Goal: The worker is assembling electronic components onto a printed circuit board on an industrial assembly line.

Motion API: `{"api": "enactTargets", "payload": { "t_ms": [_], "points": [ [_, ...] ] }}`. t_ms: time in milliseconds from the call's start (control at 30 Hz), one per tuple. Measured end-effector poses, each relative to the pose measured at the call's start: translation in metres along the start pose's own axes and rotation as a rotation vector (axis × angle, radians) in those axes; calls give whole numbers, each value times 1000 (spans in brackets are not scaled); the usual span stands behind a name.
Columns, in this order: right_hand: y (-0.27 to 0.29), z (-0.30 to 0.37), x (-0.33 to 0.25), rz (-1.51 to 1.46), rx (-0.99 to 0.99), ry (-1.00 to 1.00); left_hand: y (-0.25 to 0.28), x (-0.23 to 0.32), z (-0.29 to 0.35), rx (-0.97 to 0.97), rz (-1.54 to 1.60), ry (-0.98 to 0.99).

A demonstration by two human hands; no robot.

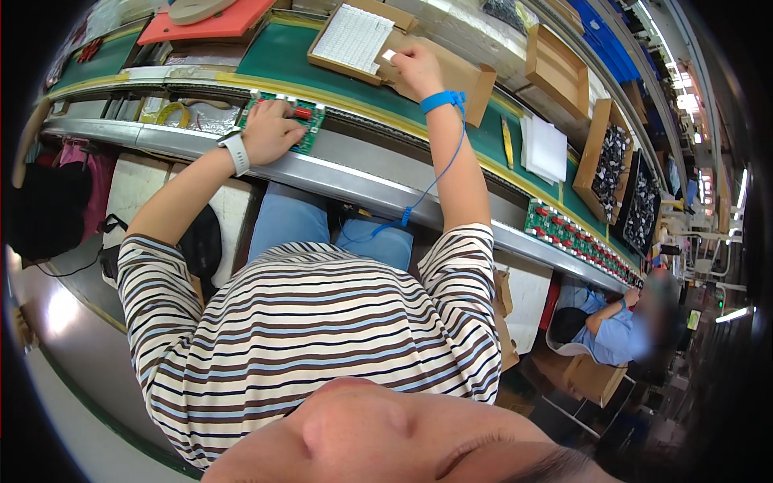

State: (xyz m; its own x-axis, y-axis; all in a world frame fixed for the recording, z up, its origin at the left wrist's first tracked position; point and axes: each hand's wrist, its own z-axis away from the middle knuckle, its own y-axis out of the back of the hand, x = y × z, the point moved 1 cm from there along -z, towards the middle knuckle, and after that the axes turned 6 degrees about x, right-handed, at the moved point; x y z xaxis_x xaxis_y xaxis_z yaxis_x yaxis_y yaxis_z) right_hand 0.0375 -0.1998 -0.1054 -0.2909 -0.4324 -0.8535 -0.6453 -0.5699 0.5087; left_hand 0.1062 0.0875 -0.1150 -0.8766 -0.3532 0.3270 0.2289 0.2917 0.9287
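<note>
Over a green circuit board (pixel 307 133) with red parts and white connectors lies my left hand (pixel 270 135), its fingers spread on the board's left side and hiding part of it. The board sits on the rail along the near side of the work line. Farther off, the fingertips of my right hand (pixel 417 71) pinch a small white piece (pixel 390 55). They are just right of a shallow cardboard box (pixel 345 71) with rows of small white pieces (pixel 358 39). A blue wrist strap (pixel 440 101) with a coiled cord circles my right wrist.
A row of similar boards (pixel 576 235) runs down the rail at right, toward a seated co-worker (pixel 608 326). White sheets (pixel 544 150) and a yellow tool (pixel 507 143) lie on the green belt. Beyond stands a carton (pixel 594 161) of dark parts. Yellow tape (pixel 172 114) lies at left.
</note>
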Motion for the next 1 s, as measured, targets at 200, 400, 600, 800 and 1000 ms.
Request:
{"api": "enactTargets", "payload": {
  "t_ms": [200, 400, 600, 800, 1000],
  "points": [
    [-20, 76, -20, -464, -311, 64, 12, 24, -29, 104, 174, -64],
    [-31, 118, -46, -584, -454, 78, 21, 24, -33, -275, 1029, 353],
    [-37, 121, -32, -235, -542, 237, 21, 3, -26, -320, 850, 244],
    [-37, 132, -15, -319, -479, 73, 24, -2, -27, -200, 294, -223],
    [-32, 141, -24, -128, -438, 96, 15, -7, -26, -185, 201, -246]
  ]
}}
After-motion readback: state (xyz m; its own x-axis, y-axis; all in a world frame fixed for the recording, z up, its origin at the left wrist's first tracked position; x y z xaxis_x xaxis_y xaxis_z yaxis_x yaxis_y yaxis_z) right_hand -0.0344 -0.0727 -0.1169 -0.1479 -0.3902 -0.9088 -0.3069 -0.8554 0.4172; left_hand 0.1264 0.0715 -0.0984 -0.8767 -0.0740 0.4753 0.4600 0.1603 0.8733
